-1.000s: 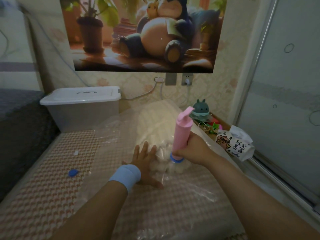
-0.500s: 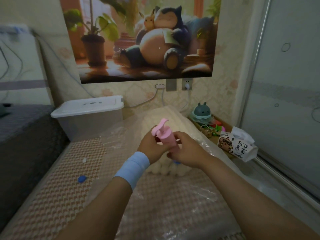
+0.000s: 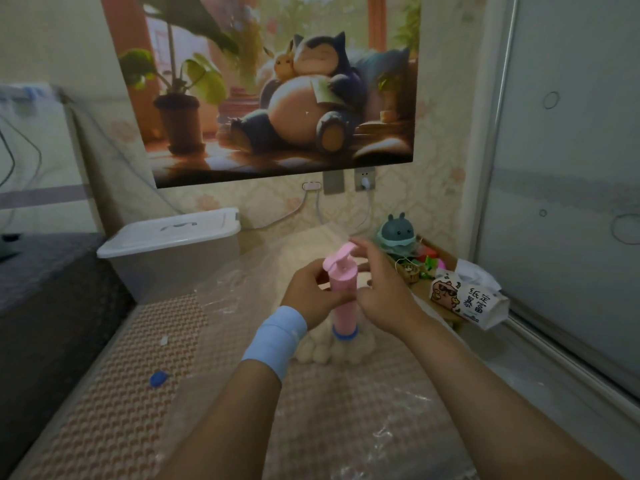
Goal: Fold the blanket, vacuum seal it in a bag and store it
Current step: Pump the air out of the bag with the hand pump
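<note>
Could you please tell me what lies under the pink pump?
The pump stands on the clear bag over the fluffy cream blanket; its blue base covers the contact spot.

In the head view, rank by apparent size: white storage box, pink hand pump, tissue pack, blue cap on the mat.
Largest: white storage box.
Next, too close to rank: tissue pack and pink hand pump. The pump is taller, the pack is wider, and the pump is partly covered.
Smallest: blue cap.
</note>
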Demonstrator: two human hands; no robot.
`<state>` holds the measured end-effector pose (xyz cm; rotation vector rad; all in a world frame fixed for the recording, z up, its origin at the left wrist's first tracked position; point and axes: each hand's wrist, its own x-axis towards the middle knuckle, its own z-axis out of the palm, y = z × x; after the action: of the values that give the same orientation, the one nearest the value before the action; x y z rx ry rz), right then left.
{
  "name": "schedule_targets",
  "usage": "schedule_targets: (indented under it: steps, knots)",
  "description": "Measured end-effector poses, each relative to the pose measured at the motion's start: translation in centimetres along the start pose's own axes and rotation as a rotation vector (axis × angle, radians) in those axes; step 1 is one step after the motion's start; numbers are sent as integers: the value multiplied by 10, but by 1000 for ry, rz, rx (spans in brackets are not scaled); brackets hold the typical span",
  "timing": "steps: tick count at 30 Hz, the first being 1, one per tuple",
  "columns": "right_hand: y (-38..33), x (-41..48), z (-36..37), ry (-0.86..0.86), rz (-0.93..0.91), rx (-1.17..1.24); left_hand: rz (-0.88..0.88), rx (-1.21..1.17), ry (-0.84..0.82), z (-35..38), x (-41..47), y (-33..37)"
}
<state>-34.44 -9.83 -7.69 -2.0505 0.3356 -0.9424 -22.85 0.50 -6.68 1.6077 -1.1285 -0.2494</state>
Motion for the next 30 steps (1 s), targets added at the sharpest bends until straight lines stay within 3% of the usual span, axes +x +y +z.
schedule_targets:
  steps: [2, 6, 9, 14, 20, 22, 25, 27, 30]
  knots:
    - [-12, 0, -6, 71, -107, -15, 31, 21, -44, 6, 5, -2]
    - [-25, -1, -12, 119, -367, -301, 66, 64, -88, 13, 9, -7]
    - [-20, 1, -7, 100, -391, -502, 70, 106, -77, 12, 8, -8]
    - [-36, 4, -7, 20, -395, -576, 29, 47, -79, 8, 0, -8]
    - [-93, 3, -20, 415, -694, -593, -9, 9, -142, 7, -3, -17]
    - [-83, -4, -12, 393, -632, -602, -9, 16, -135, 9, -5, -18]
    - [-50, -12, 2, 65, -359, -684, -22, 7, -86, 10, -8, -16]
    - [-44, -14, 3, -65, -251, -690, -23, 13, -77, 10, -10, -16]
    - [-68, -12, -11, 82, -393, -606, -37, -15, -93, 10, -10, -18]
